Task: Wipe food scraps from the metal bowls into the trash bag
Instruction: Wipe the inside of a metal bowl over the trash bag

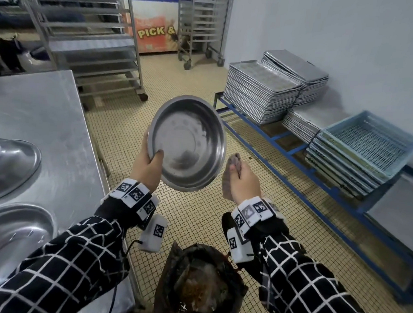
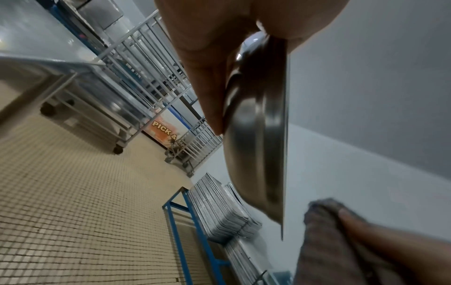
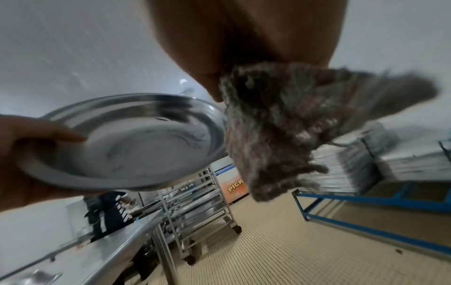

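Directly below at six o'clock gapes the trash bag. Left hand grips the tilted bowl at its eight o'clock rim; right hand, clutching the rag, sits beside its four o'clock edge.

A commercial kitchen's back room: wheeled steel tray racks, stacked baking trays, a stainless worktop, tiled floor.

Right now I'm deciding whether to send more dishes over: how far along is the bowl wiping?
Done: the metal bowl in the left hand looks nearly scraped, only faint smears inside, and the trash bag below already holds brown scraps. In hand: the right hand grips the cloth just beside the bowl's rim. Left: two more bowls sit on the steel table; their state is unclear.
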Tool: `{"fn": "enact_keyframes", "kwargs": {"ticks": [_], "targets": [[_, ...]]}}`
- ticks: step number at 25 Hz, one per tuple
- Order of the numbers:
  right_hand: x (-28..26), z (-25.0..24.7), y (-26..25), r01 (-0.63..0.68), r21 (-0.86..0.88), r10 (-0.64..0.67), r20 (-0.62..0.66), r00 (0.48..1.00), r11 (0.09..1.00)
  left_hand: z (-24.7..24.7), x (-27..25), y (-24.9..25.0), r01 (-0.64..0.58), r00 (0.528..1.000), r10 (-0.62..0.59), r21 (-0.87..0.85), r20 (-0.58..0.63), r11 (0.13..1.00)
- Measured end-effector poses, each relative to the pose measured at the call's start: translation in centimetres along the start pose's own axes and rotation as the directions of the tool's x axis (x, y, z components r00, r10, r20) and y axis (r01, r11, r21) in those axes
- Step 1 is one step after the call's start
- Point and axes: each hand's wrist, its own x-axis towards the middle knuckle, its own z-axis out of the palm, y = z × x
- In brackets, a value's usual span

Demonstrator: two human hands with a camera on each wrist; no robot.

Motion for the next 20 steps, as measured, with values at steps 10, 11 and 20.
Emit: {"fn": "enact_keyframes", "kwargs": {"ticks": [10,11,20], "targets": [[-3.9,6.5,1.4,0.727,-0.23,-0.616,0.404,0.676,0.647,-1.2,-0.9,0.9,-0.184,0.982,0.185,-0.031,0.029,0.982],[-3.2,5.8,2.5,0.732,-0.286,-0.624,0.387,0.679,0.619,-1.5,-1.0,1.1,-0.19,0.98,0.191,-0.016,0.06,0.982],[-5.7,7.1,-1.6,0.587,0.117,-0.598,0.174,0.782,0.801,-0.2,-1.9,2.5,-0.277,0.96,0.275,0.031,0.058,0.96]]}}
